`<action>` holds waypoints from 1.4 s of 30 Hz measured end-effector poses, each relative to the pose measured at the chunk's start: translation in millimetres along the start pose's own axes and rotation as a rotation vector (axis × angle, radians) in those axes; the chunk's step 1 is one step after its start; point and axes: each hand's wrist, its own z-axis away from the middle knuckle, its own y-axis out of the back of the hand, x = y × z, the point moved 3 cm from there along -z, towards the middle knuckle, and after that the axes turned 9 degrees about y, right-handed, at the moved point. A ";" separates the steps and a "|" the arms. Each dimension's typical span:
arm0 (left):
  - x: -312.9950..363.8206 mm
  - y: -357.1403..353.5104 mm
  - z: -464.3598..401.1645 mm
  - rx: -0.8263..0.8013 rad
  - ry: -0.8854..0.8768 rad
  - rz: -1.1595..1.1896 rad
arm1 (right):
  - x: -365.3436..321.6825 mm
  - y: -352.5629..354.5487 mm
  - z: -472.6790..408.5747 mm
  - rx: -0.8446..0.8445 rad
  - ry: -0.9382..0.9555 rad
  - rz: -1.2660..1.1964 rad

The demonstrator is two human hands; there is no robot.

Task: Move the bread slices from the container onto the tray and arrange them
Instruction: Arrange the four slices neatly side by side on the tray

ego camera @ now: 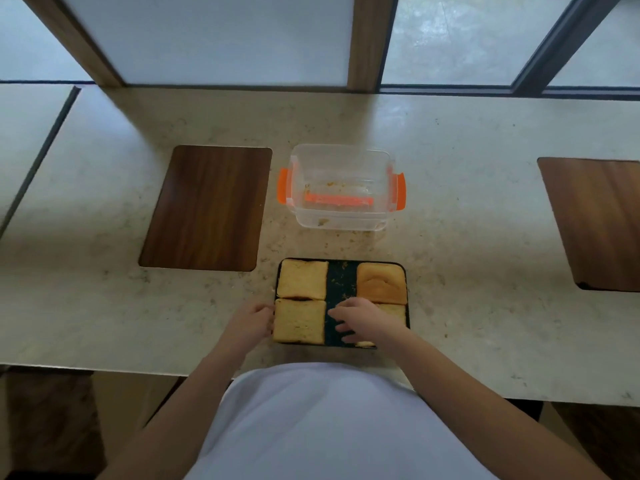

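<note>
Near the bench's (450, 237) front edge, four square toasted bread slices (302, 279) fill the dark rectangular tray (341, 282); left hand (251, 322) fingers touch its left rim, released; right hand (360, 323) rests spread, released, on the near-right slice.

Clear plastic container (341, 188), speckled stone counter (467, 237)

Tray (408, 271): four bread slices (302, 279) fill its corners; only the dark centre strip is bare, its near end blocked by the right hand (360, 320). Left hand (251, 322) closes off the tray's left edge. Container (341, 188) stands just beyond; countertop (467, 220) to the right is clear.
</note>
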 end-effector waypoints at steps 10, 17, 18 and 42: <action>-11.1 -2.4 -17.4 -0.069 0.119 0.143 | 4.6 -25.6 -16.2 0.041 -0.095 -0.068; -5.7 -9.5 -18.0 -0.096 0.144 0.154 | 6.2 -23.0 -11.6 0.054 -0.067 -0.077; -4.6 -10.6 -16.7 -0.117 0.136 0.146 | 7.2 -22.4 -11.5 0.058 -0.066 -0.077; 50.5 1.4 -15.0 -0.069 0.098 0.197 | -13.0 12.7 -24.4 0.128 -0.085 -0.088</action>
